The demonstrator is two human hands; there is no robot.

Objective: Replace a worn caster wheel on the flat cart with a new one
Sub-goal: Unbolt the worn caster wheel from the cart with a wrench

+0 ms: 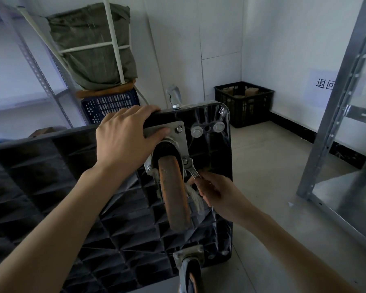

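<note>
1. We see the cart tipped on its side, its black plastic underside a grid of ribbed cells facing us.
2. A grey metal plate is bolted near the cart's upper corner; the worn wheel, a narrow disc with a rough, rust-brown tread, sticks out from it in a metal fork.
3. Our left hand curls over the cart's top edge just left of the plate, thumb pressed on the plate itself; this grip is clenched on the cart.
4. Our right hand sits just right of the wheel, fingers closed round the handle of a shiny steel wrench.
5. The wrench head sits on a bolt at the plate's lower right corner, just above that grip and touching the wheel's fork side.
6. White frayed cord hangs between the wheel and the right hand.
7. A second caster shows at the cart's lower edge, below the worn wheel.
8. Beyond the cart stand a black slatted crate on the floor and a blue crate under a green woven sack.
</note>
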